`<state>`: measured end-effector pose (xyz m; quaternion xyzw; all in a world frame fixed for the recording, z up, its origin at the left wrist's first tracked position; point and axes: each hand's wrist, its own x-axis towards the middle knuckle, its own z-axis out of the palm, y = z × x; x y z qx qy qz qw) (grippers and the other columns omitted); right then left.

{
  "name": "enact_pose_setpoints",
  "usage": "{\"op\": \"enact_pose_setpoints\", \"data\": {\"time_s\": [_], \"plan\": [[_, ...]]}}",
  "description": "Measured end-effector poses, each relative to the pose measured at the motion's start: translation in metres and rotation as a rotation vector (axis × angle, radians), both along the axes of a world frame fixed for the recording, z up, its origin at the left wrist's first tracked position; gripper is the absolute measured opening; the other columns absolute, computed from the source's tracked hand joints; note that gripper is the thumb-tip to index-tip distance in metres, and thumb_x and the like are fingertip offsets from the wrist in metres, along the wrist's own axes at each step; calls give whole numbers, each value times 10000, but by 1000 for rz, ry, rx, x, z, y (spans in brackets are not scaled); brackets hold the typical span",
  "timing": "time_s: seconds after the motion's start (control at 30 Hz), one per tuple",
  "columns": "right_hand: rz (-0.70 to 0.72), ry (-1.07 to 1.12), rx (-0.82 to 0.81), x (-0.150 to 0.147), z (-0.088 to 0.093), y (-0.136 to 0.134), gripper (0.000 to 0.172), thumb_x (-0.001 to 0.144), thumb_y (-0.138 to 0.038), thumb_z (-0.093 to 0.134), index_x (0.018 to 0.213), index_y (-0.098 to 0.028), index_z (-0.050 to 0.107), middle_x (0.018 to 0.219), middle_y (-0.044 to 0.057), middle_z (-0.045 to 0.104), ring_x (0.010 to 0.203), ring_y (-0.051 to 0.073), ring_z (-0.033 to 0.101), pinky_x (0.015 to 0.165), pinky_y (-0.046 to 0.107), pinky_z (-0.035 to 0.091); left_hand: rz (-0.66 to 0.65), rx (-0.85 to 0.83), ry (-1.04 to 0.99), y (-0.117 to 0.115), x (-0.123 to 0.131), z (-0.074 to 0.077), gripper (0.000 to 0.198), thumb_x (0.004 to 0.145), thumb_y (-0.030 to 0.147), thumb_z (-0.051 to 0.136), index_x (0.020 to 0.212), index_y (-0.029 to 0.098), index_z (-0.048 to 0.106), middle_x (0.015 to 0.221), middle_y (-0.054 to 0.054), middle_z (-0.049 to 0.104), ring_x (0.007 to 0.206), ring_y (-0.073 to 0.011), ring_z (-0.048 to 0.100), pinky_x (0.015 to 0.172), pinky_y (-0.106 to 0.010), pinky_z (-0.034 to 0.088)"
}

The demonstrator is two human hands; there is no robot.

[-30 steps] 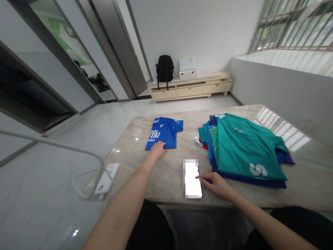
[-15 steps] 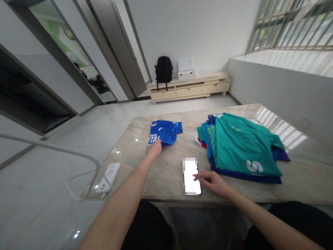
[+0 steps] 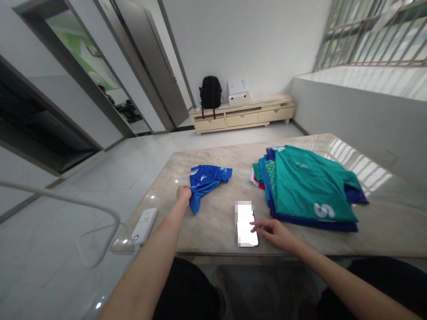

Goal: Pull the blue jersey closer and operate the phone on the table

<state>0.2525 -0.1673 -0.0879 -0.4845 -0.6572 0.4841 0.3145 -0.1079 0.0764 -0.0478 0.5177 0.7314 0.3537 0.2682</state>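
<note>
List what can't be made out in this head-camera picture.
- Screen of the lit smartphone: blurred over, head view; the right hand has fingers at its edge.
- Print on the crumpled blue jersey: folded in on itself; the left hand grips its corner.
- Shirts under the teal jersey: covered, only edges show.
- White power bank cable: its end runs off the left edge.

White walls, glossy floor, low cabinet [image 3: 242, 116] — barred window [image 3: 373, 33] letting daylight in.
</note>
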Motion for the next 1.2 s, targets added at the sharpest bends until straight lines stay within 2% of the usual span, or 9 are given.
{"op": "enact_pose_setpoints", "data": {"time_s": [0.07,0.17,0.27,0.37,0.63,0.8,0.97,1.07,1.2], "plan": [[-24,16,35,-1,-3,-1,465,956,-400,583,1367,-199,664,1320,95,699,587,90,443,569,252,351,-110,36,161,-5,-2,3,364,975,325,645,1306,174,629,1413,-135,604,1311,-291,579,1119,-504,462],[-37,54,49,-1,-7,0,603,944,-355,585,1520,-199,502,1257,92,722,606,95,455,596,252,382,-374,48,367,-11,6,4,444,950,308,650,1384,212,623,1612,-124,439,1507,-279,385,1253,-395,288],[-41,37,40,-2,-9,2,593,929,-321,583,1504,-190,517,1245,88,723,600,89,439,588,248,379,-601,-33,516,-16,18,0,551,869,332,739,1401,235,630,1607,-109,465,1490,-274,429,1231,-339,324],[-47,25,52,-3,-9,1,589,926,-311,586,1501,-203,523,1286,81,705,603,85,429,591,247,384,-715,-113,647,-18,25,-5,620,815,281,774,1413,212,626,1559,-136,522,1449,-307,487,1204,-350,369],[5,14,46,-4,-4,-4,546,925,-276,594,1467,-214,566,1197,60,743,596,89,457,578,240,385,-790,-122,849,-15,27,0,518,932,313,652,1439,220,601,1512,-126,577,1405,-281,536,1180,-331,389],[33,-20,39,-5,-2,-4,531,923,-265,597,1453,-234,585,1194,46,750,598,88,487,587,239,402,-772,-104,868,-17,30,3,435,1024,434,507,1362,212,667,1410,-143,651,1308,-283,613,1122,-367,450],[9,-9,45,-4,0,-3,462,954,-324,590,1401,-215,629,1174,57,758,594,91,503,575,238,406,-787,-99,854,-16,30,2,379,1064,393,454,1297,198,681,1354,-122,686,1246,-232,645,1106,-437,469],[-16,30,21,-2,0,-4,400,975,-409,577,1263,-162,705,1074,80,781,594,111,543,568,245,420,-780,-96,856,-15,28,0,367,1046,352,496,1331,193,664,1372,-134,673,1220,-237,661,1095,-432,480],[-18,72,-43,2,0,-7,406,996,-477,535,1035,-137,754,961,92,788,645,156,627,593,264,474,-773,-82,859,-14,25,-3,383,1008,255,501,1343,233,685,1393,-111,667,1243,-256,657,1094,-335,472]]}}
